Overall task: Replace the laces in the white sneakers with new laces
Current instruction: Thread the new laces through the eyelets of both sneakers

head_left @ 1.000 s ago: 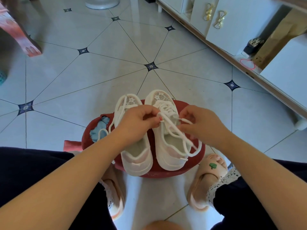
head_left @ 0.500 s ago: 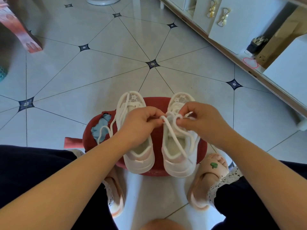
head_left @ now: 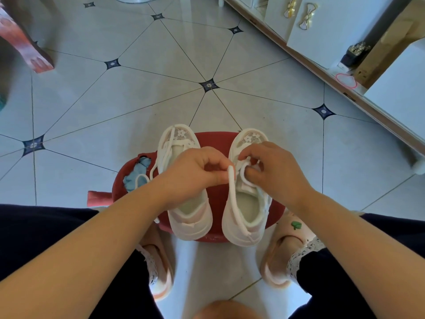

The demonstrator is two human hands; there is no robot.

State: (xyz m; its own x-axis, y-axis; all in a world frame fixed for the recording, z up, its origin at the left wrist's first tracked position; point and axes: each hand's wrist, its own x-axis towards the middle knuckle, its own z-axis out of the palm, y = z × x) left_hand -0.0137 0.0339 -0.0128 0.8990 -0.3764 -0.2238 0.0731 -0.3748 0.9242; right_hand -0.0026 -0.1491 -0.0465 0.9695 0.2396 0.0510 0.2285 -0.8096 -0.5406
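Note:
Two white sneakers stand side by side on a round red stool [head_left: 216, 199], toes pointing away from me. My left hand [head_left: 193, 173] lies over the left sneaker [head_left: 190, 215] and pinches a loop of white lace [head_left: 232, 192] that runs down the right sneaker [head_left: 243, 224]. My right hand [head_left: 273, 171] is over the right sneaker's tongue and pinches the lace there between thumb and fingers. A loose white lace [head_left: 153, 168] trails off the left sneaker's side.
A blue cloth [head_left: 136, 174] lies on the stool's left edge. My feet in pink slippers [head_left: 285, 252] flank the stool on a tiled floor. A white cabinet [head_left: 322, 26] runs along the right. A red patterned object [head_left: 25, 49] stands far left.
The lace loops have been drawn shorter and closer to the right sneaker's tongue. Both hands have come nearer together over the shoes.

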